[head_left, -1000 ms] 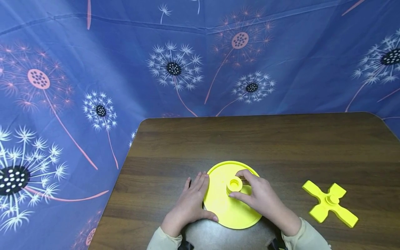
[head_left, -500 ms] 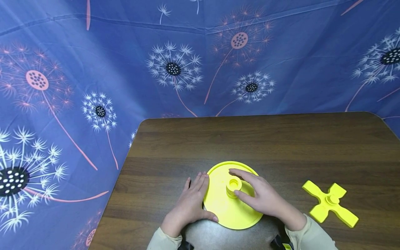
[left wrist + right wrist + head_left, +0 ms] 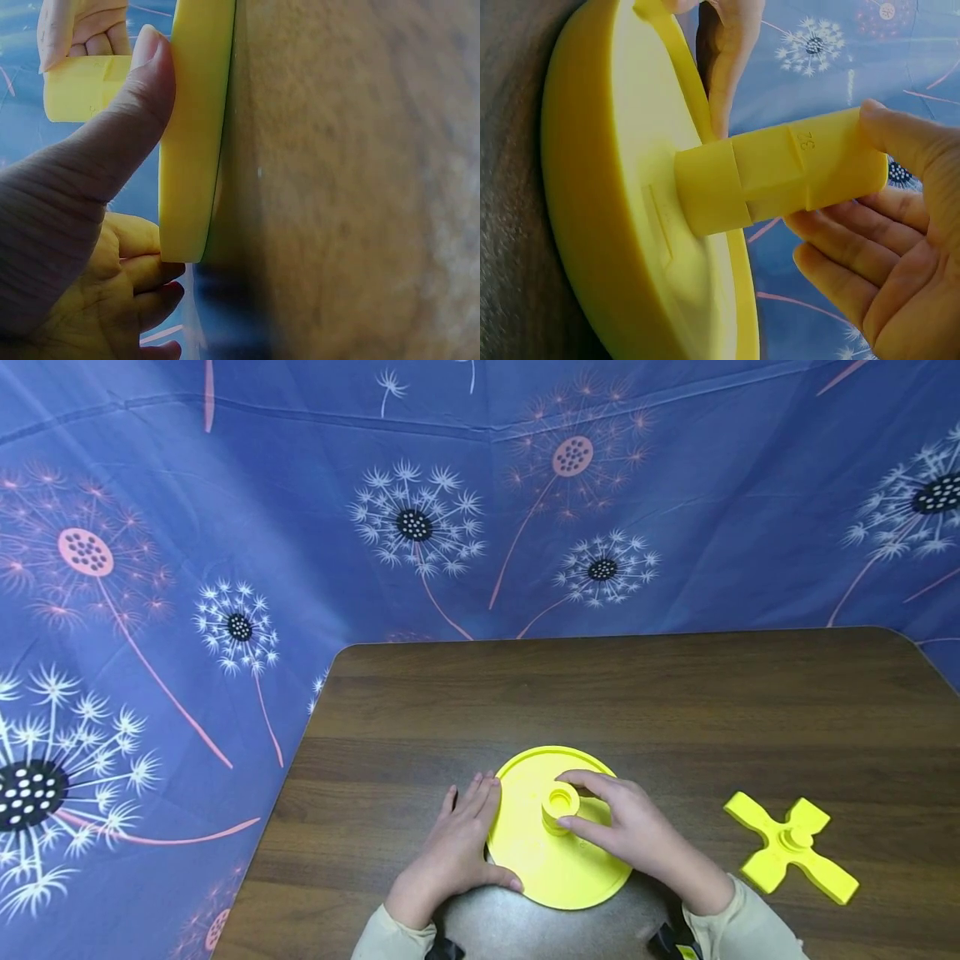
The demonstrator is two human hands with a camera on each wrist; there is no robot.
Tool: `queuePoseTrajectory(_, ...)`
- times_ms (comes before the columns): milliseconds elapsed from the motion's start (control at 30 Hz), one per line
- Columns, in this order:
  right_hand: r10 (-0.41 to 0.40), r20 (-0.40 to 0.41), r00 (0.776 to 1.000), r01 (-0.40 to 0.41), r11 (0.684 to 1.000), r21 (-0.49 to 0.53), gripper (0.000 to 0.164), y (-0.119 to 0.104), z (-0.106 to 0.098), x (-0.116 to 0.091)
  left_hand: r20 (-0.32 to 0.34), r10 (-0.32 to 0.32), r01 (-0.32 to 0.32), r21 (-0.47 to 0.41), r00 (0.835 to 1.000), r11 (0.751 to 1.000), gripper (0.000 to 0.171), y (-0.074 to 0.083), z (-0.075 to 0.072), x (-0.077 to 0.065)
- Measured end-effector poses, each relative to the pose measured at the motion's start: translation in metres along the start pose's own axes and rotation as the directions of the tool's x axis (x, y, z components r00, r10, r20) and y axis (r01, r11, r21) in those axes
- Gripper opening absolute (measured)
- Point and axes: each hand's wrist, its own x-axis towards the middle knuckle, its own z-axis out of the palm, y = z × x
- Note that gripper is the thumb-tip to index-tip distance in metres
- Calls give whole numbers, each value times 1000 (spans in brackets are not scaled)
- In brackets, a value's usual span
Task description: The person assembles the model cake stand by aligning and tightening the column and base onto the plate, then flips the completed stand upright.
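Observation:
A round yellow base (image 3: 532,868), raised at its rim, lies on the table near its front edge. From its middle stands a thick yellow post (image 3: 772,165), stepped along its length, with 32 moulded into its side and a hollow round top. The right hand (image 3: 637,827) pinches the upper end of this post between thumb and fingers; the other fingers curl loosely beneath, apart from it. At the base's left side the left hand (image 3: 457,852) lies with extended fingers along the rim, its thumb (image 3: 139,105) spread to the near edge.
A yellow cross-shaped piece (image 3: 797,841) with a round knob at its centre lies flat on the wooden table (image 3: 675,693), to the right of the right hand. Blue cloth (image 3: 480,527) printed with dandelions hangs behind the table and to its left.
The right hand's thumb and fingers have spread apart from the post, shifted slightly, and come together on it again. The left hand and the cross-shaped piece keep their places.

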Motion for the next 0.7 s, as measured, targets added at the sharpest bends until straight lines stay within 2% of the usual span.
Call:
queuePoseTrajectory(400,60,-147,987,-74,993,-95,45,-8,10,-4,1,16,-16,-7,1000,1000,133,0,0,0)
queuePoseTrajectory(567,59,-171,984,-81,989,-125,48,-10,12,-5,11,11,-11,-35,1000,999,133,0,0,0)
queuePoseTrajectory(700,58,-149,987,-81,985,-154,57,-9,12,-5,19,3,-2,-53,1000,999,133,0,0,0)
